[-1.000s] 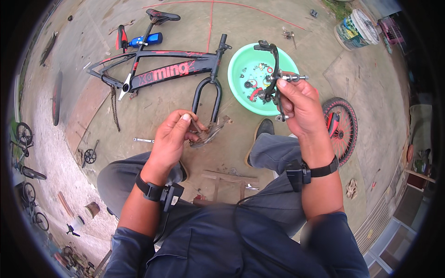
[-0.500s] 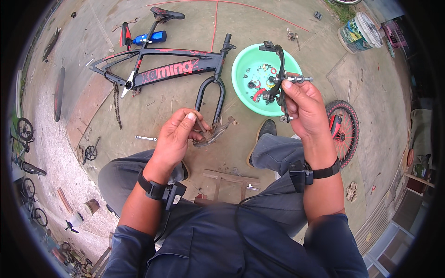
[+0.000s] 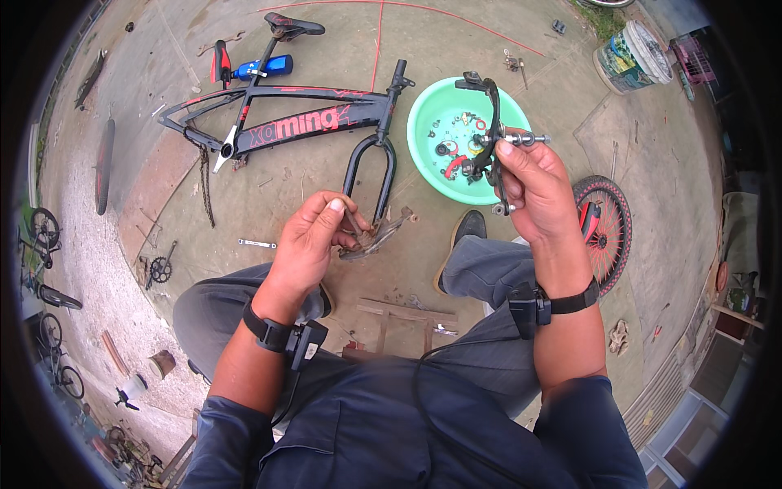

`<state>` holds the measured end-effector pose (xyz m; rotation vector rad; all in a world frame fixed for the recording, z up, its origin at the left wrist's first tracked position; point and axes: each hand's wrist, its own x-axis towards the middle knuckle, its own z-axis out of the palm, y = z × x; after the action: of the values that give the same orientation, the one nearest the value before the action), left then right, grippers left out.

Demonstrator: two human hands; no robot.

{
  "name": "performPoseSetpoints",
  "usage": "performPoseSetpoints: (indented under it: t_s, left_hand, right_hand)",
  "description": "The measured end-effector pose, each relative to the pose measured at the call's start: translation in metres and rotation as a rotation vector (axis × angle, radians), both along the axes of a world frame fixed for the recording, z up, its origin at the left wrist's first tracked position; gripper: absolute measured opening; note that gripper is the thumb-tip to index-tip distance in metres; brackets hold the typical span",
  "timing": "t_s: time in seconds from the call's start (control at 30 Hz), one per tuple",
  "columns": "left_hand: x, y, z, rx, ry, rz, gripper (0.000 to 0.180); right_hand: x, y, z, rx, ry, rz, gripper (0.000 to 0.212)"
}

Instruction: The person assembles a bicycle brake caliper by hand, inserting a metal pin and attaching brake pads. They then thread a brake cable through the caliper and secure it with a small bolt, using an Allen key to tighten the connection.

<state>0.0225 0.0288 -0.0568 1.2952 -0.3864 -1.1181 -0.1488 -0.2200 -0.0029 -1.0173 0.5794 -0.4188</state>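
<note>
Left hand (image 3: 308, 236) curls left of the green basin (image 3: 420, 155), pinching a grimy part (image 3: 376, 239); right hand (image 3: 538, 187), at its right, pinches a black brake part (image 3: 494, 106).

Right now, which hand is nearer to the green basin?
Right. In view, the right hand overlaps the green basin's right side, holding a black metal part; the left hand is farther off, lower left, holding a worn part.

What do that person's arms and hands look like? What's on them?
Dark-blue sleeves end near the elbows. Each arm wears a black strap with a black box and thin black cable. The left box shows a pale patch. Left hand and right hand wear no gloves.
</note>
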Motion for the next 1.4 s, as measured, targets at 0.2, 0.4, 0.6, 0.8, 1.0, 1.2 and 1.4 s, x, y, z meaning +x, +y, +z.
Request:
performPoseSetpoints:
  t_s: [0.2, 0.4, 0.6, 0.8, 1.0, 1.2, 1.4]
  left_hand:
    - [0.000, 0.000, -0.001, 0.002, 0.006, 0.000, 0.023]
    - [-0.001, 0.000, -0.007, 0.035, 0.023, -0.008, 0.023]
    - [-0.004, -0.002, -0.017, 0.078, 0.035, -0.010, 0.023]
    - [-0.005, -0.004, -0.028, 0.138, 0.022, -0.019, 0.022]
    - [-0.005, -0.003, -0.031, 0.154, 0.016, -0.021, 0.022]
    - [-0.005, -0.003, -0.031, 0.170, 0.017, -0.033, 0.024]
    - [-0.004, -0.003, -0.032, 0.179, 0.043, -0.019, 0.023]
  right_hand:
    - [0.000, 0.000, 0.000, 0.000, 0.002, 0.000, 0.015]
    - [-0.001, 0.000, 0.001, 0.010, -0.019, 0.027, 0.011]
    - [-0.002, -0.001, 0.001, 0.002, -0.026, 0.036, 0.010]
    - [-0.003, 0.000, 0.001, 0.005, -0.019, 0.025, 0.008]
    - [-0.004, 0.000, 0.002, -0.009, -0.010, 0.032, 0.008]
    - [-0.004, 0.001, 0.002, -0.001, -0.011, 0.022, 0.009]
    - [-0.004, 0.001, 0.002, -0.012, -0.023, 0.029, 0.009]
